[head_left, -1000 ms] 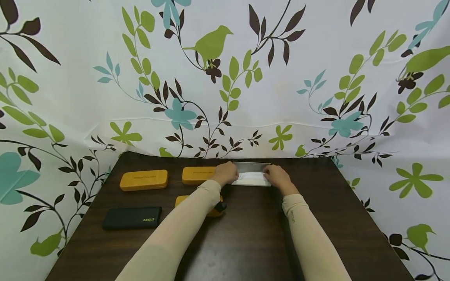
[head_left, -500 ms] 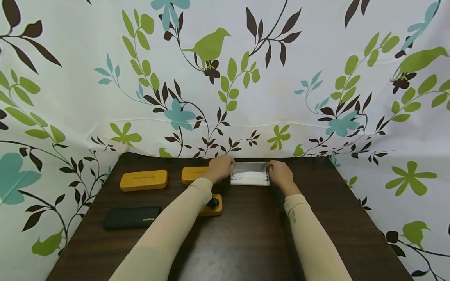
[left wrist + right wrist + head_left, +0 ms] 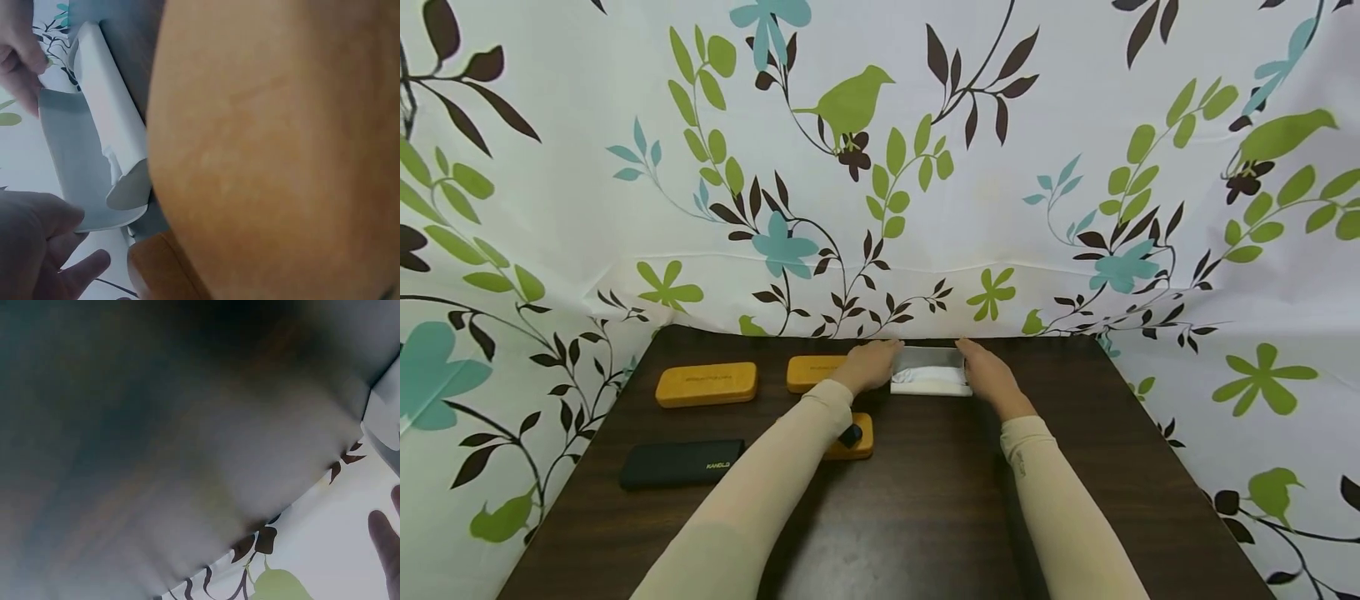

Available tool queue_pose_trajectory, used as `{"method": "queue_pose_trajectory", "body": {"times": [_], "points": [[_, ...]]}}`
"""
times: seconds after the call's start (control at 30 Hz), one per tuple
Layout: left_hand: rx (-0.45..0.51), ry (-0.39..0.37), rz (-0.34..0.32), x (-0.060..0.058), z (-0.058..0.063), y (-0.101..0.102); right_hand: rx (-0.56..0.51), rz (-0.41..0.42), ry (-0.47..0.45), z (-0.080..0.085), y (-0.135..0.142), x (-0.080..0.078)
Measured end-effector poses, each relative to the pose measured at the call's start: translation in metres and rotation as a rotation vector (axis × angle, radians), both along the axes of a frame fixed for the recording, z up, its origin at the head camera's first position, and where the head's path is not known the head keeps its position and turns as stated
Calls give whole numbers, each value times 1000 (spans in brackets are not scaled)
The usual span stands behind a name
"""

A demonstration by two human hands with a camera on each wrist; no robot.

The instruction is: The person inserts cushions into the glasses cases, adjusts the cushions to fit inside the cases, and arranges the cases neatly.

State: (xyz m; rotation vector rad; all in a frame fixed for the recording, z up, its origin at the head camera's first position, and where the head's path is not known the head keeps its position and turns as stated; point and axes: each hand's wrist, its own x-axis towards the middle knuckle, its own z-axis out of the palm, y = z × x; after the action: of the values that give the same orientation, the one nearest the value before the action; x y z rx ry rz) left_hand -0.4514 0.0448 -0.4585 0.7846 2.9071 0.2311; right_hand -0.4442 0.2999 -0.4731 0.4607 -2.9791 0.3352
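A white glasses case (image 3: 929,389) lies open at the back of the table, its grey-lined lid (image 3: 78,156) raised away from the base. A white cloth (image 3: 928,375) shows inside the base. With thumb and fingers, my left hand (image 3: 872,364) pinches the left end of the lid; in the left wrist view the thumb lies over its edge. At the opposite end, my right hand (image 3: 991,379) holds the lid's corner between thumb and fingers. Only some fingers (image 3: 386,547) of it appear in the right wrist view, which is mostly blurred.
Mustard cases lie at the far left (image 3: 707,385) and beside my left hand (image 3: 811,372). Another mustard case (image 3: 861,437), with a small black object (image 3: 852,435) on it, is partly behind my left forearm. A black case (image 3: 681,464) lies nearer. Patterned cloth (image 3: 985,208) hangs behind the table.
Both hands have moved back from lower on the white case's ends to the raised lid. My left hand has shifted slightly left; my right hand has come a little left, its fingers straighter.
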Motion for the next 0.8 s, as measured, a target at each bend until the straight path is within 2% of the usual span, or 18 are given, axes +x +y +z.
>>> {"method": "queue_pose_trajectory", "body": {"times": [0.13, 0.3, 0.37, 0.5, 0.63, 0.73, 0.8], "points": [[-2, -41, -31, -1, 2, -2, 38, -14, -41, -3, 0, 3], [-29, -115, -54, -2, 4, -9, 79, -2, -16, -9, -2, 6], [-72, -175, -48, 1, 5, -11, 112, 15, -25, -14, -2, 9], [-236, -266, -39, 6, 8, -12, 210, 46, -79, -22, -2, 12], [-338, -239, -38, 5, 12, -10, 227, 37, -106, -21, -6, 3], [-334, -215, -34, 2, 14, -8, 234, 29, -135, -19, -10, -4], [-293, -225, -38, 1, 13, -9, 245, 20, -182, -19, -11, -7]]}}
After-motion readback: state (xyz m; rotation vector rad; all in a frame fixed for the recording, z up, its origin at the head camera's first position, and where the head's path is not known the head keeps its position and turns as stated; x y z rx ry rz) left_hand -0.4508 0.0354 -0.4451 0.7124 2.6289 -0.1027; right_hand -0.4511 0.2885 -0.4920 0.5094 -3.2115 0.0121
